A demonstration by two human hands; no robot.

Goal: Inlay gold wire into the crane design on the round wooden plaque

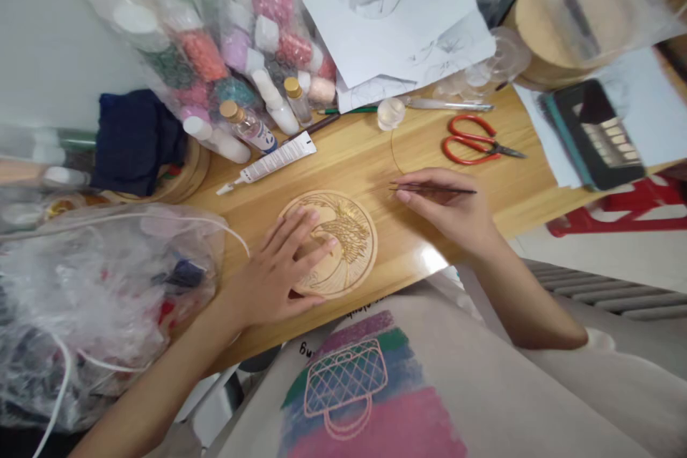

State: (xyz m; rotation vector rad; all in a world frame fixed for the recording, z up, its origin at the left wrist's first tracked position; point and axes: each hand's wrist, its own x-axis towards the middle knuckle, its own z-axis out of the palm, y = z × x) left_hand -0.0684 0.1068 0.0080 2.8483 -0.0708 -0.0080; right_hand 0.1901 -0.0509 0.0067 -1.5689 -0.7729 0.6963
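Observation:
My left hand lies flat, fingers apart, over the left part of a round wooden disc. Fine line work and a gold-coloured pattern show on the disc's right half; the rest is partly under my fingers. To the right of the disc, my right hand pinches a pair of thin dark tweezers, their tips pointing left and apart from the disc. A thin gold wire curves from a small clear spool down toward these fingers; whether the tweezers touch it I cannot tell.
Red-handled scissors and a phone lie to the right. A white glue tube and corked bottles stand behind the disc, near bagged jars. Papers lie at the back; a plastic bag fills the left.

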